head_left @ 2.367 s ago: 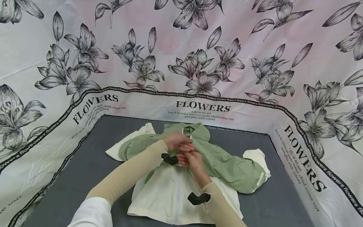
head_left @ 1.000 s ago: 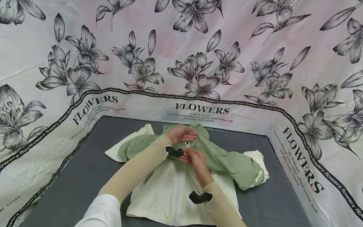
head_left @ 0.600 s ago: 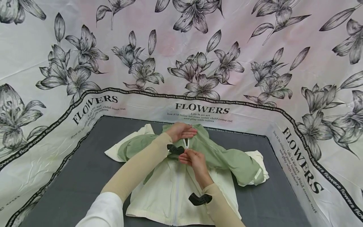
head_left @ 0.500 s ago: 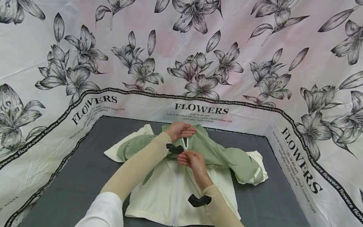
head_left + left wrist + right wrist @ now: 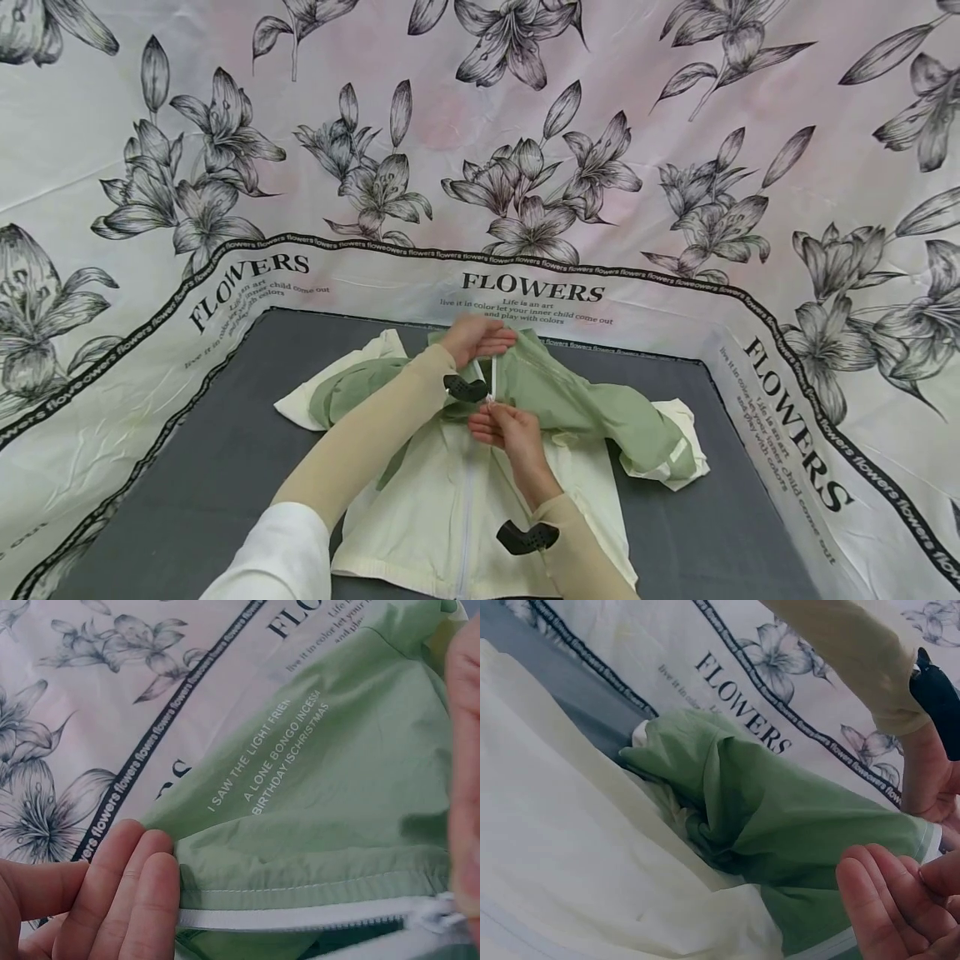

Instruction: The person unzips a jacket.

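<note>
Table [image 5: 195,467] is flat, dark grey. Directly on it: one green-and-cream zip jacket [image 5: 438,500], around the middle. Cream hem [image 5: 375,569] toward the near side, green upper part toward the far edge. Green sleeves [image 5: 648,429] spread left and right, cream at the ends. Grey shows past both.

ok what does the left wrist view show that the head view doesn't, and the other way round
Only left wrist: readable white lettering on the green fabric, beginning "I SAW THE LIGHT".
Only head: the broad cream fabric nearer the person and a black device at each wrist.
Both: that green fabric, the white zipper, the left hand, the right hand (just a slice in left wrist) and the floral backdrop.
</note>
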`<state>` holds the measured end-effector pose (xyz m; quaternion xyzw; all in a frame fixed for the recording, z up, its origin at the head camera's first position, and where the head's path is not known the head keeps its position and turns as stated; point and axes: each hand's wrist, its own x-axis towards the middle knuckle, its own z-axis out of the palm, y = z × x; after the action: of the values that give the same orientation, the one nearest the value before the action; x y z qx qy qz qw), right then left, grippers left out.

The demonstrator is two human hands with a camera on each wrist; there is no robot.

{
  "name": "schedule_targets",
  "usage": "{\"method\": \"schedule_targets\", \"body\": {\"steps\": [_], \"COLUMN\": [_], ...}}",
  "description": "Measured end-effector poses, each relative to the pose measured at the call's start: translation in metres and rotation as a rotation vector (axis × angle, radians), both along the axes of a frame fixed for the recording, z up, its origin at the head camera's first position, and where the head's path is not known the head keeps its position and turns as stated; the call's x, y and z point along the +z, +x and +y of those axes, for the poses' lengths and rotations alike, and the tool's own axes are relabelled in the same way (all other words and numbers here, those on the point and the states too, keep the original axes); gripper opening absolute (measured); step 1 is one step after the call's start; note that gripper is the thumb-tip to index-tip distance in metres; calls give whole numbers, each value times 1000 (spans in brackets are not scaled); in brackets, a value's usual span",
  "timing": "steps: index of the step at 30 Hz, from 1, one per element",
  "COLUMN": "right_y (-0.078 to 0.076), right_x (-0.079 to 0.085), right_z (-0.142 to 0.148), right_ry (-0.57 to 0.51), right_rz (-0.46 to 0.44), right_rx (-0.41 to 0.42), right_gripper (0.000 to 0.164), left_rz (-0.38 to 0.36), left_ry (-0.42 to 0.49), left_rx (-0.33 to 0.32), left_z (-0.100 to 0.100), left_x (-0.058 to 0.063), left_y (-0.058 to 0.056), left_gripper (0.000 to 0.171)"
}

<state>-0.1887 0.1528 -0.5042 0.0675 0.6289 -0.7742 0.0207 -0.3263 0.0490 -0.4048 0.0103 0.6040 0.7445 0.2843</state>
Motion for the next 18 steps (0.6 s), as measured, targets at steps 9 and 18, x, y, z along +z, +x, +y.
{"method": "schedule_targets", "body": {"steps": [9, 18], "right_y": [6, 8], "right_x": [0, 2], "right_z": [1, 3], "right_ry": [-19, -11], "right_rz": [-1, -12], "right_rx": [2, -12], "right_gripper": [33, 35], "left_rz": [32, 29], "left_ry": [-8, -44], "left_rx": [43, 62], "left_z": [6, 8], "left_x": [14, 18], "left_y": [-5, -7], "left_gripper": [40, 40]}}
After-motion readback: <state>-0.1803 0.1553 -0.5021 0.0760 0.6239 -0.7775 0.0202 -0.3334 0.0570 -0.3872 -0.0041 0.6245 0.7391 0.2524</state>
